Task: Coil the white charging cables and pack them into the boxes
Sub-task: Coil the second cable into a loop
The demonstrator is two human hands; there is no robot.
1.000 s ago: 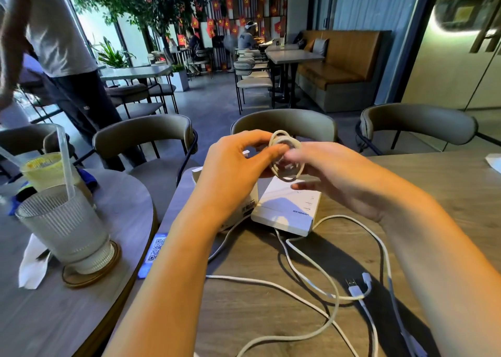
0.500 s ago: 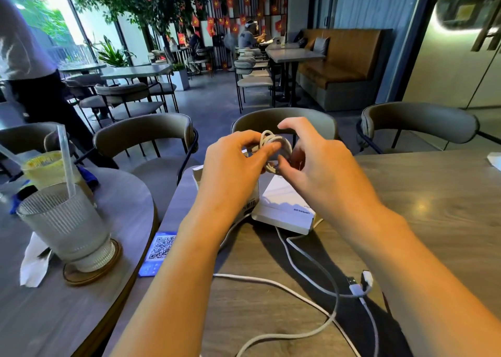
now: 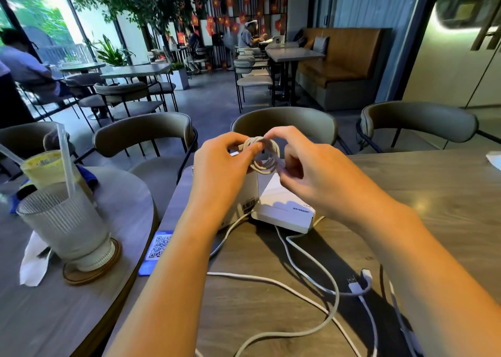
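Note:
A small coil of white charging cable (image 3: 267,157) hangs in the air above two white boxes. My left hand (image 3: 223,167) pinches the coil's upper left side between thumb and fingers. My right hand (image 3: 303,164) pinches its right side, index finger arched over the top. Below the hands, one white box (image 3: 245,202) stands upright, partly hidden by my left wrist, and a flatter white box (image 3: 284,207) lies beside it. Loose white cables (image 3: 306,272) sprawl over the wooden table (image 3: 433,194) nearer to me, with connector ends (image 3: 357,283) lying on the right.
A blue QR-code card (image 3: 158,251) lies at the table's left edge. A round table on the left carries a ribbed glass (image 3: 67,226) with a straw on a coaster, a yellow drink (image 3: 46,167) and a napkin (image 3: 34,259). Grey chairs (image 3: 284,123) stand behind the table.
My right hand has shifted around the coil, from covering it at the front to pinching its right side with the index finger over the top. The coil looks tighter. A person on the left has walked off.

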